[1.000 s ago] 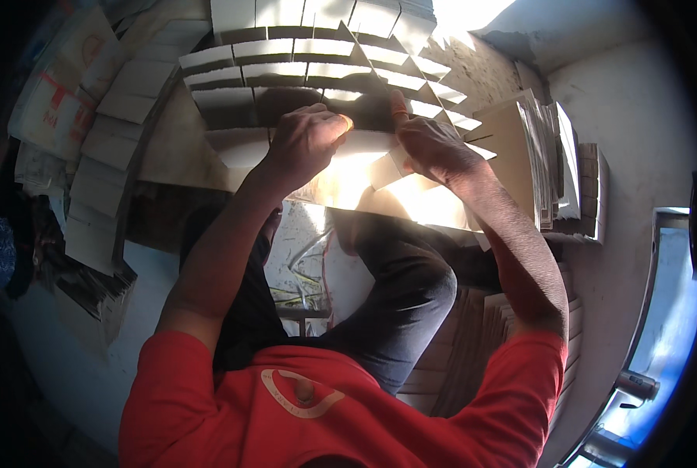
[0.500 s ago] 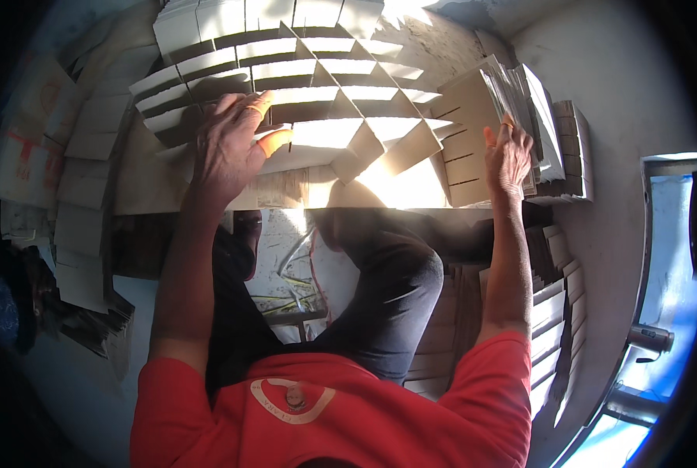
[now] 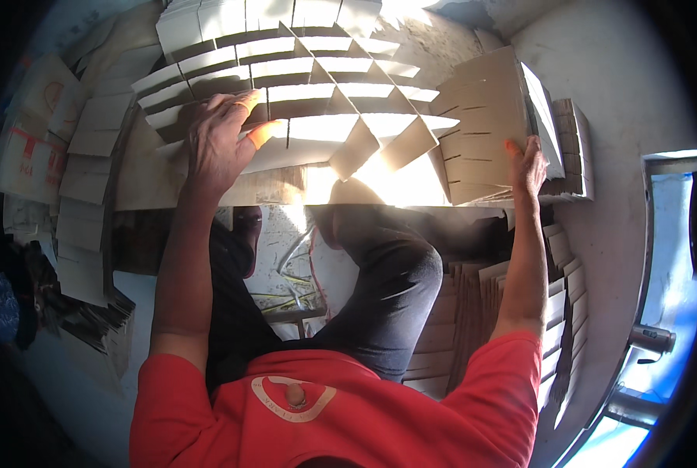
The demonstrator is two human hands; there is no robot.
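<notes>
A grid of interlocked cardboard partition strips (image 3: 317, 129) stands on the wooden board in front of me. At its left part, my left hand (image 3: 222, 144) is bent over the near strips, thumb and index finger on either side of a strip; both wear orange finger covers. Off to the right, my right hand (image 3: 529, 168) grips the outer near edge of a leaning stack of slotted cardboard sheets (image 3: 481, 117). An orange cover shows on a fingertip of this hand too. Its other fingers are partly hidden behind the stack.
More cardboard stacks stand right of my hand (image 3: 573, 148) and behind the grid (image 3: 216, 22). Cardboard pieces (image 3: 79, 226) and a white printed bag (image 3: 33, 144) line the left. The wooden board (image 3: 267, 187) ends just before my knees. Further stacks (image 3: 442, 335) lie low right.
My right hand has moved outward to the right side of the stack. The sheets that were fanned apart there now sit closer together. My left hand has shifted only slightly left.
</notes>
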